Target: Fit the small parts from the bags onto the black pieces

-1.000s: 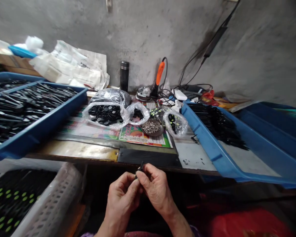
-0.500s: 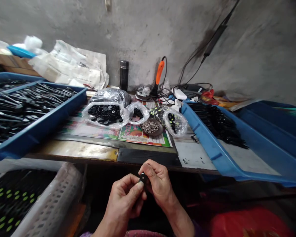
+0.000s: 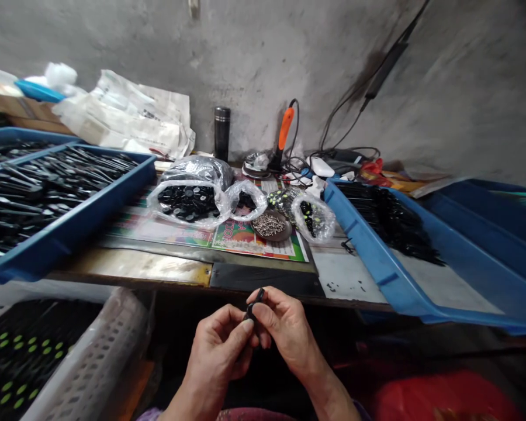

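Observation:
In front of the bench edge, both hands meet at a small black plastic part (image 3: pixel 250 311). My left hand (image 3: pixel 221 345) pinches its lower end between thumb and forefinger. Thumb and fingers of my right hand (image 3: pixel 284 324) close on its upper end, where a narrow black tip sticks up. Most of the part is hidden by the fingers. On the bench beyond are a round dish of small metal screws (image 3: pixel 269 224), a plastic bag of black discs (image 3: pixel 188 202), a smaller bag of black pieces (image 3: pixel 245 202) and a bag of black and yellow-green pieces (image 3: pixel 313 217).
Blue trays of long black parts stand left (image 3: pixel 127 181) and right (image 3: pixel 355 234). An orange-handled tool (image 3: pixel 284 128) and a dark cylinder (image 3: pixel 221 134) stand near the wall. A white basket (image 3: pixel 92 351) of black parts with green dots sits lower left.
The black part has turned in my fingers: its round face with a hole showed before, and now a narrow tip points up. My right thumb has moved down over it.

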